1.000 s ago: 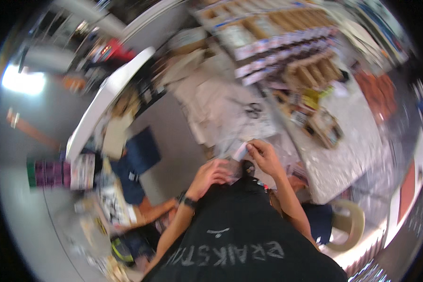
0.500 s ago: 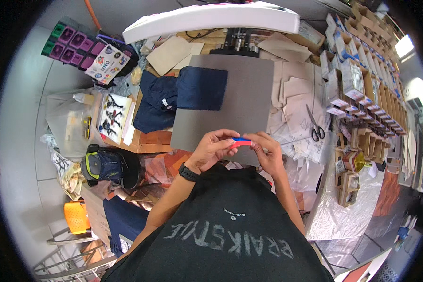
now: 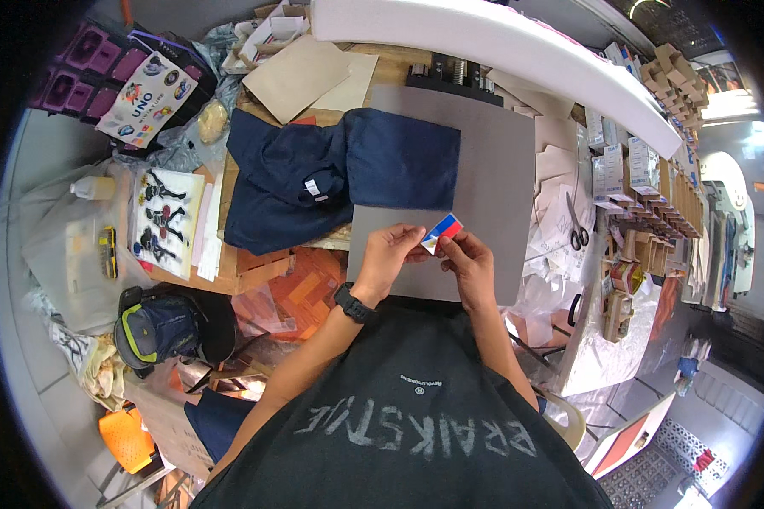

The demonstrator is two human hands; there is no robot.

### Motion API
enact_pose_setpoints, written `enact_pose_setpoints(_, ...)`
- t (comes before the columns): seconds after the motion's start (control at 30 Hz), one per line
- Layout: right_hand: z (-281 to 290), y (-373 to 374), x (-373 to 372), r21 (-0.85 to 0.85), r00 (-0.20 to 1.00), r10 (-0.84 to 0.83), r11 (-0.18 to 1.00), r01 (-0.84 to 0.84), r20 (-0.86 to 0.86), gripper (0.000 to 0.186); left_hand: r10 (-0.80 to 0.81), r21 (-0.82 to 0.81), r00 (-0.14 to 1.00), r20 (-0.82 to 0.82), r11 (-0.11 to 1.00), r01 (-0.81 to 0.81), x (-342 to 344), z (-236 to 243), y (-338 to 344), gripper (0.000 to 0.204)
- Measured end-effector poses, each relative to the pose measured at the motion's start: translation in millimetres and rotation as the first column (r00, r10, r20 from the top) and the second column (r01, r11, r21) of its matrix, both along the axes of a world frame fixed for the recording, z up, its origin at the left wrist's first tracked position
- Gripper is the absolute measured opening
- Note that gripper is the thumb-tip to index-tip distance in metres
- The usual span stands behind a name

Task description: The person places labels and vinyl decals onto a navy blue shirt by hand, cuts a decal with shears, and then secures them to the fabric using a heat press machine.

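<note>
A small blue, red and white flag sticker (image 3: 446,226) is pinched between both my hands, tilted, its coloured face toward me. My left hand (image 3: 386,260) grips its lower left edge, fingers closed, and a dark watch sits on that wrist. My right hand (image 3: 470,263) has thumb and fingers closed on its lower right edge. Just beyond my hands lies a navy shirt (image 3: 403,157). One flat part of it rests on the grey board (image 3: 502,178), while the bunched rest, with a white label, spreads left.
A white machine cover (image 3: 484,32) arches over the far side. Scissors (image 3: 577,227) lie on papers at the right, near stacked cardboard boxes (image 3: 645,174). Brown sheets (image 3: 301,76) and a sheet of dark printed figures (image 3: 163,216) are at the left, above a backpack (image 3: 161,327).
The sticker, bent and seen nearly edge-on before, now shows its flat face. Both hands keep hold of it. The whole view has shifted, bringing the shirt closer to my hands.
</note>
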State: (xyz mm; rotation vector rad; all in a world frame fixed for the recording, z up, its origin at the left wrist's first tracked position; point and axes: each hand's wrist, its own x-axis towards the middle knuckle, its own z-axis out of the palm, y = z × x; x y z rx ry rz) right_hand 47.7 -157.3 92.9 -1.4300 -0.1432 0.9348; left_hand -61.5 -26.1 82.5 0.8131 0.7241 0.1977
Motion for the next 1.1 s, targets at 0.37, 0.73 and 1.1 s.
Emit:
enact_pose_setpoints(0.37, 0.0, -11.6, 40.8, -0.014, 0.973, 0.222, 0.975, -0.221, 0.066, 0.021, -0.004, 0.181, 1.0, 0.03, 0.984, -0.001, 29.9, -19.0, -0.5, 0.014)
enact_pose_setpoints(0.73, -176.7, -253.3, 353.0, -0.704, 0.483, 0.517, 0.446, 0.552, 0.706, 0.034, 0.077, 0.511, 0.98, 0.185, 0.844, -0.163, 144.7, 73.2, -66.4, 0.019)
enact_pose_setpoints(1.1, -173.7, -249.3, 333.9, -0.81, 0.43, 0.69, 0.447, 0.379, 0.582, 0.037, 0.183, 0.726, 0.921, 0.344, 0.57, -0.384, 202.2, 127.0, -141.8, 0.02)
